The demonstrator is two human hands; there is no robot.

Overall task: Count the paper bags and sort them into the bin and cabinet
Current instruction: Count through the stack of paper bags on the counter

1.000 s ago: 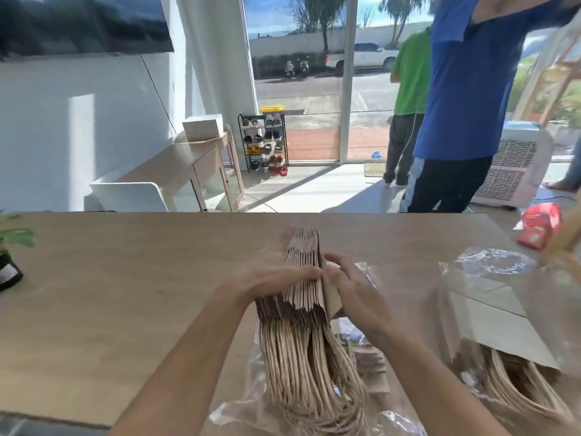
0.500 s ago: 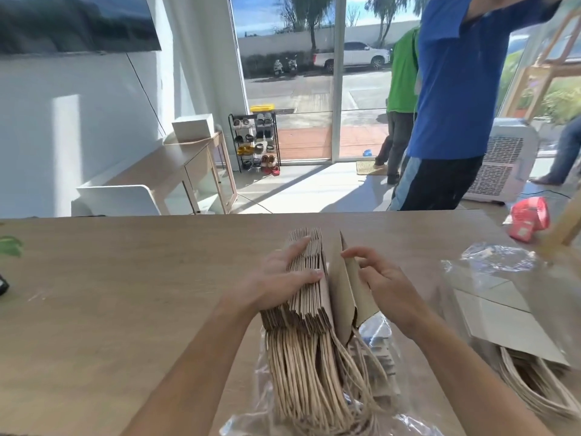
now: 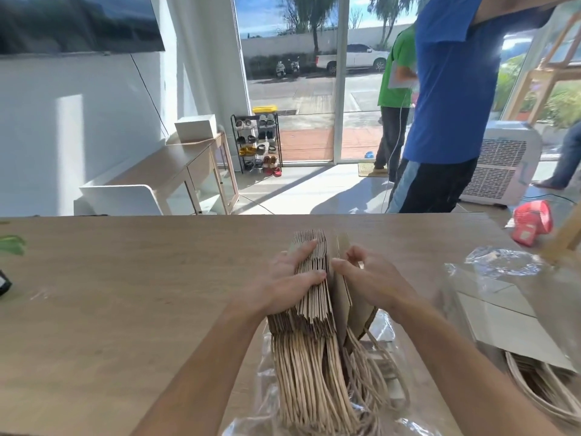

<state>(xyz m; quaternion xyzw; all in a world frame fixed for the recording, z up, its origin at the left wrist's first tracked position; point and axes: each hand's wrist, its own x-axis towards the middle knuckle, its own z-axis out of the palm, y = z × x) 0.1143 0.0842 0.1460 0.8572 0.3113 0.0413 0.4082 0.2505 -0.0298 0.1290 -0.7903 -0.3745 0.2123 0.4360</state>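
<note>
A thick stack of flat brown paper bags (image 3: 314, 306) stands on edge on the wooden table (image 3: 141, 294), twine handles (image 3: 311, 385) pointing toward me. My left hand (image 3: 283, 284) clamps the main stack from the left, thumb across its top edges. My right hand (image 3: 367, 278) pinches a few bags (image 3: 341, 297) that lean away to the right of the stack. A second bundle of bags (image 3: 515, 335) lies flat at the right, inside clear plastic wrap.
Clear plastic wrap (image 3: 386, 341) lies under the stack. A red object (image 3: 531, 223) sits at the table's far right edge, a plant leaf (image 3: 12, 245) at the left. Two people (image 3: 446, 99) stand beyond the table. A wooden cabinet (image 3: 188, 174) lines the left wall.
My right hand peeled a few bags off the stack's right side, opened a gap, then drew them back closer. My left hand kept its grip on the stack.
</note>
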